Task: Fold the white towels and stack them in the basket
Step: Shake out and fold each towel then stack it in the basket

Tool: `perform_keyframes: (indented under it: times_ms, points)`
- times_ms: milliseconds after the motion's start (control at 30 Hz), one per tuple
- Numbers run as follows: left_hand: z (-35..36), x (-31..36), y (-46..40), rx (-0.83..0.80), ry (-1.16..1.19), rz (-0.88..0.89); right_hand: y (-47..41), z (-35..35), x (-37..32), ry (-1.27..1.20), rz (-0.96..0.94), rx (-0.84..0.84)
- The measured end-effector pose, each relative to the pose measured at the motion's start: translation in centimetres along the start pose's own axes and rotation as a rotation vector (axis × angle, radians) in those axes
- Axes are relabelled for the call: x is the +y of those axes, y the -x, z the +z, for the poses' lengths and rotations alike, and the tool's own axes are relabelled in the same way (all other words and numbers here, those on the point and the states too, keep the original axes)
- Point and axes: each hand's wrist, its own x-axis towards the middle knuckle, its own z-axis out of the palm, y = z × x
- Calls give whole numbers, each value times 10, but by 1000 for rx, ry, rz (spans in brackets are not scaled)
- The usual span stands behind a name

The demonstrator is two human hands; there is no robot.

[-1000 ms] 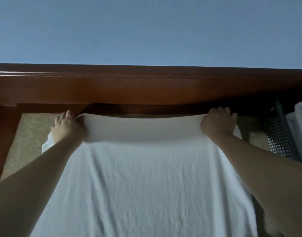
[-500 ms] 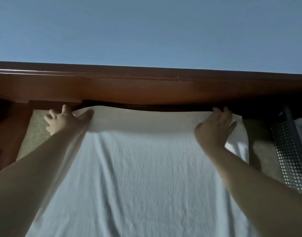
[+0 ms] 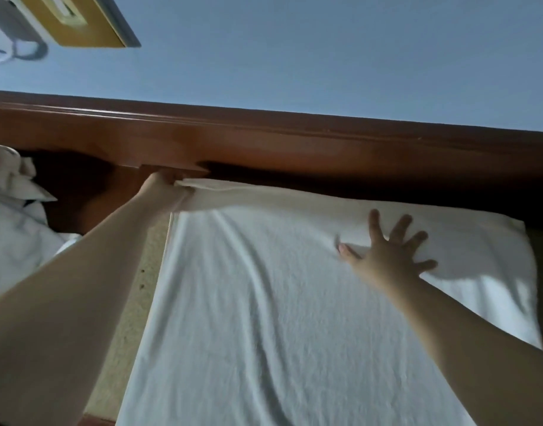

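White towel (image 3: 264,302) is spread flat on the counter (image 3: 135,302), left hand (image 3: 162,187) pinching its far left corner while the right hand (image 3: 390,256) presses down flat, fingers spread.

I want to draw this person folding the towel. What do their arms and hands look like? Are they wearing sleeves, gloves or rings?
Both forearms are bare: no sleeves show anywhere in view. The right hand has no glove, and I see no ring, watch or bracelet on it. The left hand is partly hidden behind the towel's edge, so its fingers can't be checked.
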Motion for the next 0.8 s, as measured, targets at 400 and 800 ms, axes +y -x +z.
perform_keyframes:
  times_ms: [400,800]
  points:
    - [25,-12,4,-5,235,-161,6,-7,0,-6,-6,-46]
    - [9,-35,60,-100,-25,-200,-1,-4,4,-4,-29,-33]
